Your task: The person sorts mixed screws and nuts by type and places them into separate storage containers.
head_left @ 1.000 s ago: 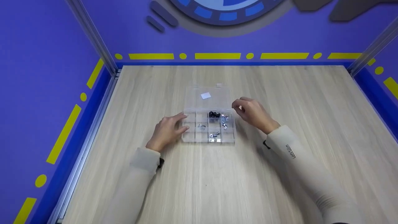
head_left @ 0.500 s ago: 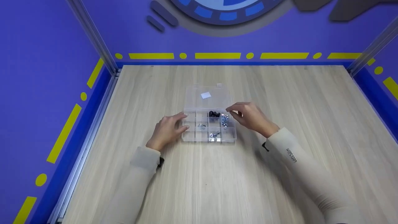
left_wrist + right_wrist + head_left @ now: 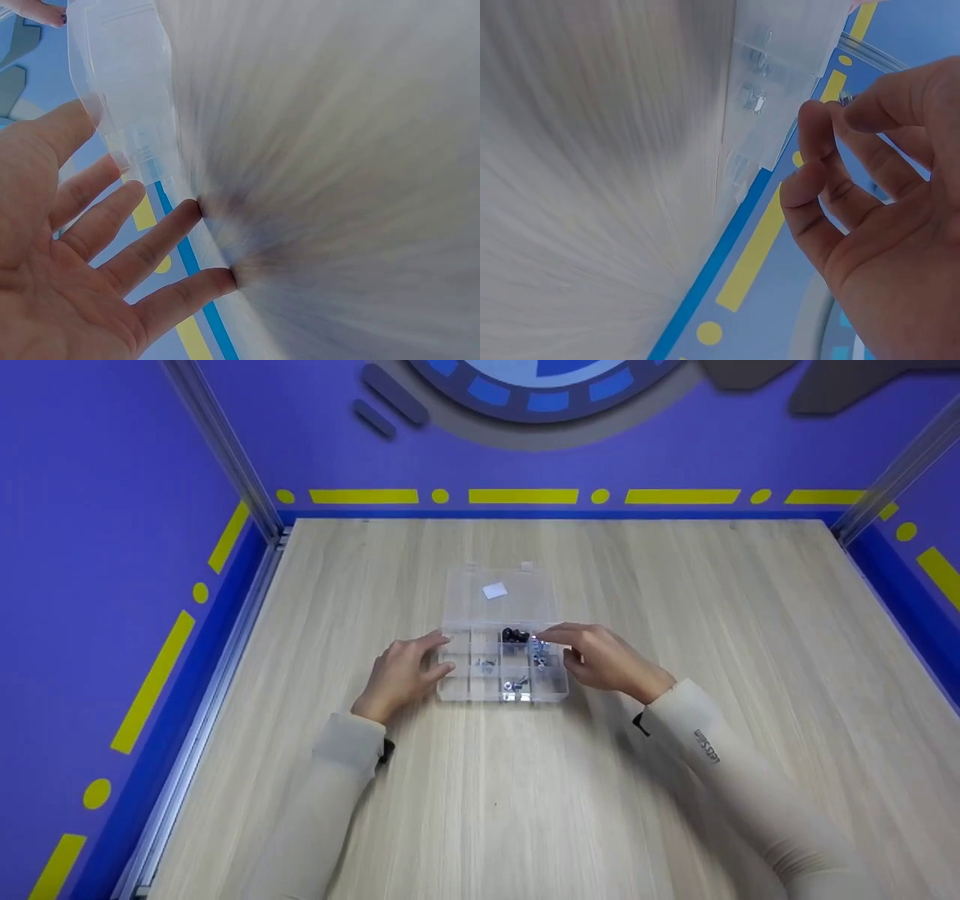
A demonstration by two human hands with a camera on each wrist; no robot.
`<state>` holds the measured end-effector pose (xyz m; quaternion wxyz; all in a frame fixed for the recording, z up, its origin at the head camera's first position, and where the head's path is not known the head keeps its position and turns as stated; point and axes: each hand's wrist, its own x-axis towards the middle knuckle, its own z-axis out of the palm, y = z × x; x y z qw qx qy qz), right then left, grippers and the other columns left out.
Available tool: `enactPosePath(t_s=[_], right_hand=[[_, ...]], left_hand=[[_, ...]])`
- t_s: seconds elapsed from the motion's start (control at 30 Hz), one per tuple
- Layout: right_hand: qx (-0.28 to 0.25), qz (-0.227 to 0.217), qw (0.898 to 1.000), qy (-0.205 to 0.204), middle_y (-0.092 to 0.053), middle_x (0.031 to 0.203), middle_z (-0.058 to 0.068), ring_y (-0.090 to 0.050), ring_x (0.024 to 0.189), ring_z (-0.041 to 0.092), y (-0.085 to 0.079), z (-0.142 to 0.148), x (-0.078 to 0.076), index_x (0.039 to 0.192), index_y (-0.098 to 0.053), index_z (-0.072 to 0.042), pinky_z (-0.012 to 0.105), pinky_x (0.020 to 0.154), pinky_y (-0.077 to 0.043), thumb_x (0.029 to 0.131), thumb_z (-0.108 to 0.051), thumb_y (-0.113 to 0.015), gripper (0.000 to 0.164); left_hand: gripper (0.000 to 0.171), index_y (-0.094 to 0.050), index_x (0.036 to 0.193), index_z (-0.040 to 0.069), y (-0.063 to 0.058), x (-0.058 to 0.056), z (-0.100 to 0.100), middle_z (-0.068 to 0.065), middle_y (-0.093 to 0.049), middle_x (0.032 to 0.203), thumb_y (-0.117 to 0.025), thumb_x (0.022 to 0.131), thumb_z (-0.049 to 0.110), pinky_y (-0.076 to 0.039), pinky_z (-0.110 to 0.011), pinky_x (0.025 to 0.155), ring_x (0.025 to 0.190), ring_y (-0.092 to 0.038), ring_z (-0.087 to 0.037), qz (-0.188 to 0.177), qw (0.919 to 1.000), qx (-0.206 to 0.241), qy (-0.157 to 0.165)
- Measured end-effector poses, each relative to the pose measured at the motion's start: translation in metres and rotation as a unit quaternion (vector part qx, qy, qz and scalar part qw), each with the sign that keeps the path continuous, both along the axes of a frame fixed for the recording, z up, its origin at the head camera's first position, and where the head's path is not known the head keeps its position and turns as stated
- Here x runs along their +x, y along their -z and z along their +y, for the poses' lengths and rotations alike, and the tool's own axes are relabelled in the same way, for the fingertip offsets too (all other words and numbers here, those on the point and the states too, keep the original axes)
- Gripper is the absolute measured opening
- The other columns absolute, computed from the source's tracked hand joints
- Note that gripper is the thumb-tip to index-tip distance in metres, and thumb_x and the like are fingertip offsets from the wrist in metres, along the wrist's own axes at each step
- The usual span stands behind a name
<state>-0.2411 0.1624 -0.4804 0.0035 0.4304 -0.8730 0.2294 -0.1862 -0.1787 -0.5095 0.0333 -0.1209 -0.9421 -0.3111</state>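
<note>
A clear plastic compartment box (image 3: 486, 690) lies with its lid (image 3: 469, 607) folded back on the table. My left hand (image 3: 401, 675) steadies its left side, fingers spread and fairly straight, thumb and fingertips touching the wall. At the right side my right hand (image 3: 604, 656) reaches over the right-hand compartments. In the right wrist view its thumb and fingertips pinch a small shiny metal fastener (image 3: 845, 97), mostly covered by the fingers. Silver fasteners (image 3: 540, 661) fill part of the right column. Black round parts (image 3: 514, 636) sit in the compartment to their left.
Silver screws (image 3: 517, 684) lie in a front compartment, and small silver pieces (image 3: 486, 664) in a middle one. A white label (image 3: 494, 590) is on the lid. The wooden table (image 3: 375, 577) is bounded by blue walls with metal frame posts.
My right hand has moved left and slightly down, from beside the box to over its right compartments. The left hand stays in place on the box.
</note>
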Motion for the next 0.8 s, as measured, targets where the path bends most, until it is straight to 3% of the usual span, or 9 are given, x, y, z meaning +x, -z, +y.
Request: enactPosePath(t_s=[0.3, 0.43, 0.53, 0.8], right_hand=[[0.01, -0.018, 1.0, 0.006, -0.069, 0.13, 0.014, -0.059, 0.083, 0.018, 0.002, -0.001, 0.007, 0.13, -0.071, -0.004, 0.03, 0.065, -0.046, 0.086, 0.012, -0.052, 0.051], [0.029, -0.031, 0.999, 0.007, -0.07, 0.127, 0.014, -0.063, 0.09, 0.02, 0.004, -0.003, 0.01, 0.126, -0.073, -0.003, 0.031, 0.071, -0.048, 0.086, 0.011, -0.054, 0.047], [0.049, -0.039, 0.998, 0.013, -0.07, 0.127, 0.014, -0.064, 0.085, 0.02, 0.005, -0.004, 0.011, 0.126, -0.074, -0.004, 0.033, 0.072, -0.05, 0.087, 0.009, -0.057, 0.044], [0.086, -0.039, 0.995, 0.023, -0.071, 0.123, 0.014, -0.069, 0.106, 0.028, 0.004, -0.009, 0.011, 0.124, -0.074, -0.004, 0.041, 0.081, -0.058, 0.087, 0.01, -0.057, 0.043]], left_hand=[[0.042, -0.07, 0.132, 0.01, 0.001, -0.001, -0.001, -0.011, -0.065, 0.138, -0.076, 0.095, 0.029, -0.052, -0.05, 0.101, 0.125, -0.063, -0.031, 0.017, 0.9998, -0.004, 0.007], [0.043, -0.07, 0.133, 0.01, 0.0, -0.001, -0.001, -0.011, -0.066, 0.137, -0.077, 0.095, 0.029, -0.053, -0.05, 0.099, 0.124, -0.064, -0.031, 0.017, 0.9998, -0.004, 0.006], [0.043, -0.07, 0.133, 0.01, 0.0, -0.001, -0.001, -0.011, -0.066, 0.137, -0.077, 0.095, 0.029, -0.052, -0.05, 0.1, 0.124, -0.063, -0.031, 0.014, 0.9999, -0.003, 0.004], [0.045, -0.069, 0.134, 0.011, 0.001, -0.002, 0.0, -0.011, -0.065, 0.138, -0.078, 0.094, 0.03, -0.051, -0.05, 0.102, 0.126, -0.062, -0.031, 0.008, 1.0, -0.001, 0.0]])
